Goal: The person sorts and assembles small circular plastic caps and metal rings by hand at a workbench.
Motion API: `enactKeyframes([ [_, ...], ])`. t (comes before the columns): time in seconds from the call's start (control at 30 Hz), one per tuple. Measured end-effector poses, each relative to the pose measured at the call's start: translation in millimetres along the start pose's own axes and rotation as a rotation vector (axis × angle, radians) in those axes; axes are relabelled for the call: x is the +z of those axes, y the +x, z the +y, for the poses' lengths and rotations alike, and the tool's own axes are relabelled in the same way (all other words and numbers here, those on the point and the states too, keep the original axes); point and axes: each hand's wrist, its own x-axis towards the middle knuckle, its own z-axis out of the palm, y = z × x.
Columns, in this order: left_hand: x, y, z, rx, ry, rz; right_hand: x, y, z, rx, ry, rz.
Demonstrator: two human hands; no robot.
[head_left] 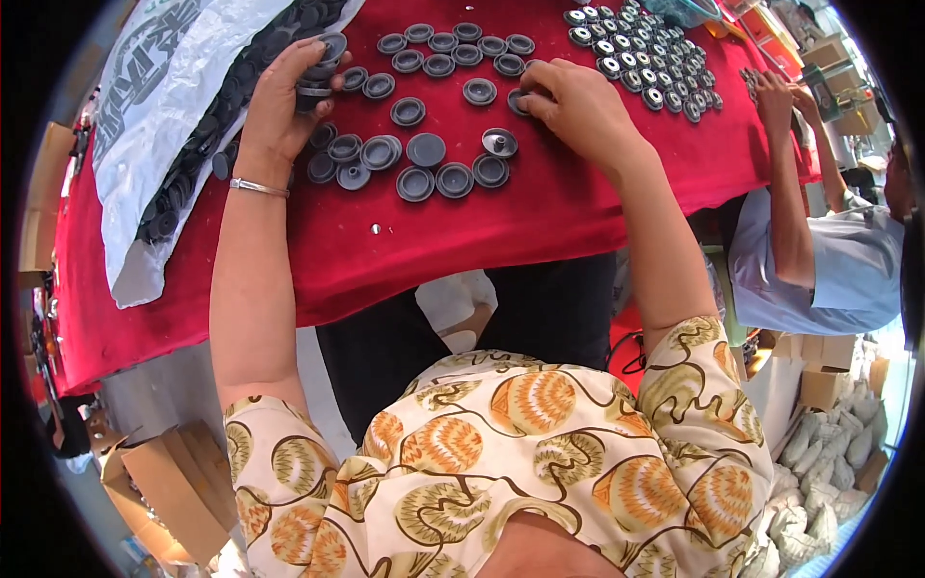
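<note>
Several round grey caps (330, 48) sit stacked in my left hand (279, 101), its fingers curled round them beside the open bag. My right hand (583, 106) pinches one grey cap (517, 102) at the surface of the red cloth (434, 236). Between the hands lie many loose dished caps (408, 112), most with the hollow side up. One flat-faced cap (426, 149) lies among them, and a cap with a shiny metal centre (499, 143) is near my right wrist.
A white plastic bag (145, 106) spills grey caps at the left. Caps with pale ring centres (647, 77) are grouped at the far right. Beyond them a co-worker's hands (774, 101) work at the table. A small shiny piece (376, 229) lies nearer me. Cardboard boxes (169, 491) stand below.
</note>
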Motion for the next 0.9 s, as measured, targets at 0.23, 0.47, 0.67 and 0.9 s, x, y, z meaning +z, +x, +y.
enactKeyframes([
  [0.23, 0.6, -0.3, -3.4, 0.01, 0.01, -0.009, -0.2, -19.6, -19.9, -0.334, 0.266, -0.008],
  [0.47, -1.9, 1.5, -3.6, 0.007, 0.03, -0.011, 8.9, -14.0, -14.2, -0.188, 0.087, 0.092],
  [0.67, 5.9, -1.6, -5.5, 0.004, 0.06, -0.037, 5.6, -11.2, 0.1, -0.052, 0.143, 0.045],
  [0.9, 18.5, -8.0, 0.5, 0.015, 0.056, -0.091, 5.1, -16.3, -3.3, -0.149, 0.121, 0.047],
])
